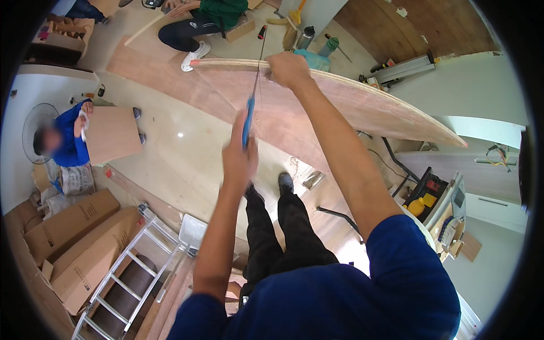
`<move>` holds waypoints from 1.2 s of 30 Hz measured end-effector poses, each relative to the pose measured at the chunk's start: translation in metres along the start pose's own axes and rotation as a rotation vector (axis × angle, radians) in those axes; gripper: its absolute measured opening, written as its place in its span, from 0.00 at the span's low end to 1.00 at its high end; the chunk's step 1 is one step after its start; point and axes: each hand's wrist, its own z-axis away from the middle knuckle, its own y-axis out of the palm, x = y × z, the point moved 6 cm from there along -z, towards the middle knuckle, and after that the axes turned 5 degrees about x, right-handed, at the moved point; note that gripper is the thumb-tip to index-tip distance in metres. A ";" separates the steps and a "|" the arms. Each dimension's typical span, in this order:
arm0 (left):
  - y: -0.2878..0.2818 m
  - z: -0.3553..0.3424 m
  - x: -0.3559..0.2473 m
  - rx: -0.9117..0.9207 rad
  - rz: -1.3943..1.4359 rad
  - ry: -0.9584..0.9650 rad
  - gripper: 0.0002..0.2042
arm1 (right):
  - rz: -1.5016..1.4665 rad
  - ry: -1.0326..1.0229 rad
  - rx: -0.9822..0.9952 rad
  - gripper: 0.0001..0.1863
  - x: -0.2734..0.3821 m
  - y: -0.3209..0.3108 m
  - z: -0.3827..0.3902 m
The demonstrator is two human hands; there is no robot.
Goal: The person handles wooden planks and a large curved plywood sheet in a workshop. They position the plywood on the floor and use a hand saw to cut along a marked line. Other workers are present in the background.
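A large thin plywood sheet (362, 105) stands on edge in front of me, its top edge curving from upper middle to the right. My right hand (288, 69) grips that top edge near its left end. My left hand (238, 156) is closed round the blue handle of a thin-bladed hand tool (248, 116). The narrow blade runs up from the handle and crosses the sheet's edge just left of my right hand. Below the hands I see my legs in dark trousers and my shoes (285, 182) on the pale floor.
A person in blue (67, 136) crouches at left holding a wooden board (113, 133). Another person in green (198, 25) sits at the top beside a plywood sheet (164, 71) lying on the floor. An aluminium ladder (127, 269) and cardboard boxes (73, 226) lie lower left. Tools and cables (422, 198) crowd the right.
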 end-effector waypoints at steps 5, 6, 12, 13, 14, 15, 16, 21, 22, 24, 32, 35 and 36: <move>0.035 -0.065 0.030 -0.022 0.097 -0.073 0.30 | 0.046 -0.009 -0.041 0.11 0.002 -0.010 0.002; 0.029 -0.043 0.027 -0.003 0.107 -0.079 0.31 | 0.052 -0.006 0.069 0.11 0.002 -0.003 0.001; -0.043 0.118 -0.025 -0.007 -0.025 0.040 0.29 | 0.035 -0.001 -0.026 0.12 0.000 -0.002 0.000; -0.043 0.118 -0.024 0.018 -0.024 0.005 0.29 | 0.024 -0.001 -0.005 0.12 -0.001 0.000 0.000; -0.041 0.107 -0.025 0.017 -0.026 0.029 0.29 | 0.019 -0.004 -0.016 0.12 -0.001 0.000 0.000; -0.037 0.090 -0.028 -0.011 -0.027 0.120 0.29 | 0.022 -0.004 -0.042 0.12 -0.002 -0.001 0.000; -0.021 0.057 -0.013 0.030 0.035 0.004 0.28 | 0.023 -0.009 -0.050 0.13 -0.002 -0.002 0.000; 0.048 -0.085 0.038 0.074 0.092 -0.128 0.29 | 0.058 0.006 -0.080 0.15 -0.001 -0.005 0.004; 0.049 -0.089 0.038 0.039 0.104 -0.087 0.30 | 0.047 -0.010 -0.039 0.15 0.001 -0.002 0.004; 0.036 -0.048 0.032 0.032 0.086 -0.081 0.30 | 0.042 -0.012 0.046 0.16 0.001 0.005 0.004; -0.042 0.118 -0.037 -0.004 0.105 0.063 0.30 | 0.044 -0.010 -0.017 0.15 -0.005 0.004 -0.004; -0.005 0.024 -0.003 0.024 0.110 0.000 0.29 | 0.039 -0.009 -0.048 0.12 -0.003 -0.001 -0.002; 0.012 -0.018 0.013 0.008 0.115 -0.034 0.29 | 0.030 -0.027 -0.014 0.11 0.000 0.001 0.000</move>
